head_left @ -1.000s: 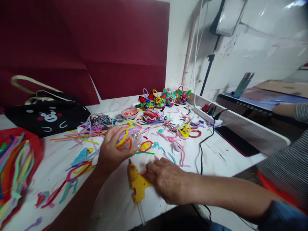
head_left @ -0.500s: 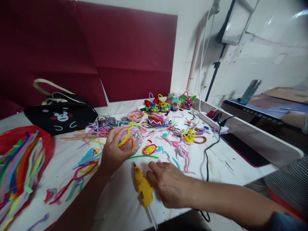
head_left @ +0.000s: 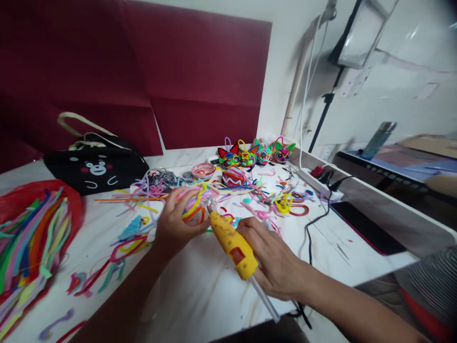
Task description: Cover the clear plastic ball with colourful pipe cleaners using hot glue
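Observation:
My left hand (head_left: 178, 219) is wrapped round a clear ball (head_left: 211, 200) that has pink, yellow and orange pipe cleaners on it. In my right hand (head_left: 271, 255) is a yellow hot glue gun (head_left: 232, 243), with a clear glue stick (head_left: 264, 299) poking out of its back end. The gun's dark nozzle points at the ball and reaches its right side; whether it touches cannot be made out. My fingers on the gun's grip are partly hidden behind its body. Pipe cleaner scraps (head_left: 262, 213) lie just beyond both hands.
Several colourful animal-face ornaments (head_left: 246, 157) stand at the back. A red bag of pipe cleaners (head_left: 73, 200) and a black bag (head_left: 96, 174) are on the left. To the right lie a phone (head_left: 367, 227), a power strip (head_left: 321, 183) and a black cord (head_left: 310, 233). A person in striped clothing (head_left: 433, 281) is at far right.
My right hand has picked the glue gun up from the table and brought its nozzle up to the ball. The left hand still holds the ball.

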